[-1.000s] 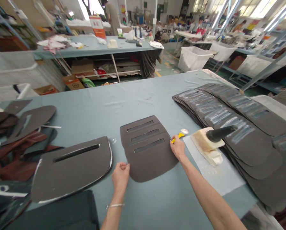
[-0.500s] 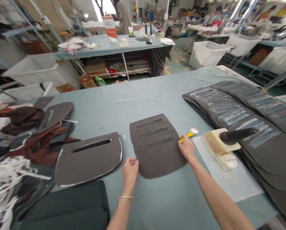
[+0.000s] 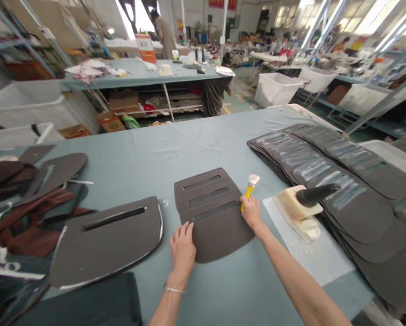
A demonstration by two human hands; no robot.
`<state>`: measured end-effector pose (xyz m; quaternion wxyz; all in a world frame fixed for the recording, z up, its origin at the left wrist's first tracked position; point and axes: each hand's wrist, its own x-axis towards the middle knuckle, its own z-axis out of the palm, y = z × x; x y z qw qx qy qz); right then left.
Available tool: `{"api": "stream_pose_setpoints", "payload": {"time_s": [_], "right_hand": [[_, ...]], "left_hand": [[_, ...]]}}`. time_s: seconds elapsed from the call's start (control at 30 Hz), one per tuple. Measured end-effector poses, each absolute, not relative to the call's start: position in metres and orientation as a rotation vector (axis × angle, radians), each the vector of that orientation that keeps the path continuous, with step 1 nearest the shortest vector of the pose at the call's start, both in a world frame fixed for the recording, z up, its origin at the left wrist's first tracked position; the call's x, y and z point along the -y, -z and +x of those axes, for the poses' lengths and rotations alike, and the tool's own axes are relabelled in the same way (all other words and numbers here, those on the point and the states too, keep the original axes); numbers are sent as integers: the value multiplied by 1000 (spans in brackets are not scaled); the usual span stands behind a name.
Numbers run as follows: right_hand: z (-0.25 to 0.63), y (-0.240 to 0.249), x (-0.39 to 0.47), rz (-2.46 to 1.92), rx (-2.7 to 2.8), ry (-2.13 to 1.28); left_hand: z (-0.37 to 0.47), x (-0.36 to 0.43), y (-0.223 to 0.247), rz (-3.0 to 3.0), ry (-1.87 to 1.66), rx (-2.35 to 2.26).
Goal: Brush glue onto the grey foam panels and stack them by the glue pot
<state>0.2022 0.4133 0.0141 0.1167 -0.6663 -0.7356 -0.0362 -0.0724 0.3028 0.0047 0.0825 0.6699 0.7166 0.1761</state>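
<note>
A dark grey-brown panel (image 3: 219, 242) with three slots lies flat on the blue-green table cover. My left hand (image 3: 183, 248) rests at its left edge, fingers slightly apart and bent, the tips touching the panel. At the right edge is my right hand (image 3: 251, 213), its fingers wrapped round a small yellow-handled brush (image 3: 248, 194). The brush points up and away, its bristle end coated in white. To the left lies another dark panel (image 3: 111, 244) with a single slot and white smears along its rim.
A cream container (image 3: 286, 206) with a black spout or handle stands on a white sheet (image 3: 303, 253) at right. Beyond it are stacked slotted panels (image 3: 345, 194) smeared white. Fabric scraps (image 3: 36, 222) and a dark folded cloth (image 3: 97, 303) occupy the left. A person (image 3: 165, 34) stands far back.
The view has tilted up and shifted right. My left fingers have loosened from a pinch onto the panel's edge. In my right hand the brush has swung from pointing right to pointing up.
</note>
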Motion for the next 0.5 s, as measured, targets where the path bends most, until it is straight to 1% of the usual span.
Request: {"api": "stream_pose_setpoints", "payload": {"time_s": [0.1, 0.2, 0.37, 0.43, 0.5], "right_hand": [[209, -13, -410, -1880, 2103, 106], [218, -9, -396, -1779, 2007, 94], [214, 1, -357, -1645, 1956, 27], [196, 3, -338, -1565, 1995, -9], [166, 1, -314, -1511, 2044, -37]], "left_hand": [[-84, -287, -16, 1920, -649, -2106], [-110, -235, -29, 1792, -702, -2268], [-164, -95, -27, 1218, -366, -2925], [-183, -51, -19, 1114, -397, -2903], [-198, -27, -14, 1123, -602, -2688]]}}
